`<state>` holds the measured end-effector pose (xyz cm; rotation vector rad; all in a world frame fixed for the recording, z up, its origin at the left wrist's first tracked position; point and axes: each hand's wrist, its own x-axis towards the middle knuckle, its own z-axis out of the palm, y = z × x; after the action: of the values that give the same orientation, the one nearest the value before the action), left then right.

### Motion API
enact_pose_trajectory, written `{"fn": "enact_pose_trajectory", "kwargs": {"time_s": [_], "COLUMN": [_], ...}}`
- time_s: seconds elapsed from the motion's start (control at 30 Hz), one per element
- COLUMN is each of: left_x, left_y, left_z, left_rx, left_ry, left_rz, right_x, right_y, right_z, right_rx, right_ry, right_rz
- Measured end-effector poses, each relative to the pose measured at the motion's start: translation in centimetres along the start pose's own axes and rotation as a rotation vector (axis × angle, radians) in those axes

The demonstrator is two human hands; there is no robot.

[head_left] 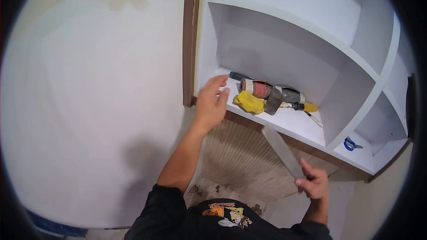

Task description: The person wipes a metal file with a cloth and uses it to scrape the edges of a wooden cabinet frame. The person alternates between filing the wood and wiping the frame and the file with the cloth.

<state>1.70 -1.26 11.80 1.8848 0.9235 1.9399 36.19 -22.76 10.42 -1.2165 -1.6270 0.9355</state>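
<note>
My left hand (212, 102) reaches to the left end of the white shelf compartment, its fingers bent but apart, with nothing visible in them. Just right of it lies a crumpled yellow cloth or sponge (249, 102). Behind that is a roll of red and grey abrasive-looking sheet (257, 89), with a dark green handle (237, 76) at its left. My right hand (313, 180), lower right, is closed on one end of a long flat grey blade (281, 149). The blade slants up and left, below the shelf edge. Whether it has a handle is hidden.
A dark flat piece (273, 101) and a yellow-handled tool (307, 107) lie on the shelf beside the roll. Blue scissors (350, 144) sit in the compartment to the right. Brown wood trim (191, 40) separates the shelving from the patchy plastered wall (98, 84).
</note>
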Motion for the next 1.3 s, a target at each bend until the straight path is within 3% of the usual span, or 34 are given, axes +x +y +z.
{"fn": "enact_pose_trajectory", "kwargs": {"time_s": [0.03,0.1,0.23,0.6,0.7,0.73,0.8,0.83,0.93,1.03,1.13,1.17,1.3], "left_x": [0.1,0.4,1.8,6.1,6.1,6.0,5.7,4.6,1.0,-1.7,-1.1,-0.8,-0.7], "left_y": [0.5,1.4,2.3,2.1,2.1,2.0,2.1,3.5,4.4,1.7,1.4,1.5,-0.8], "left_z": [-0.3,-1.0,-2.3,-2.8,-3.0,-3.2,-3.5,-3.9,-4.4,-3.4,-1.0,0.1,3.2], "left_rx": [-0.117,-0.081,0.068,0.637,0.657,0.513,0.216,0.040,-0.654,-0.272,0.170,0.241,0.415], "left_ry": [0.072,0.193,0.353,0.339,0.285,0.323,0.398,0.423,0.239,-0.134,-0.280,-0.273,-0.425], "left_rz": [-0.076,0.060,0.274,0.440,0.434,0.446,0.470,0.334,-0.148,-0.304,0.126,0.188,0.141], "right_x": [1.1,4.2,10.8,22.1,22.2,22.1,21.9,21.8,17.4,14.4,11.7,10.9,7.7], "right_y": [-2.3,-6.0,-10.8,-12.4,-12.7,-12.8,-11.9,-11.5,-11.5,-8.3,-4.3,-2.6,3.6], "right_z": [0.8,2.0,5.4,9.8,10.1,10.1,9.3,9.1,9.9,9.0,8.2,8.2,9.1], "right_rx": [-0.097,-0.388,-0.802,-0.828,-0.850,-0.866,-0.762,-0.706,-0.242,-0.012,0.255,0.378,0.832], "right_ry": [0.066,0.066,0.178,0.195,0.197,0.198,0.193,0.192,0.133,0.108,0.015,-0.044,-0.267], "right_rz": [-0.057,-0.327,-0.633,-0.807,-0.808,-0.802,-0.825,-0.839,-0.278,-0.223,-0.123,-0.119,-0.056]}}
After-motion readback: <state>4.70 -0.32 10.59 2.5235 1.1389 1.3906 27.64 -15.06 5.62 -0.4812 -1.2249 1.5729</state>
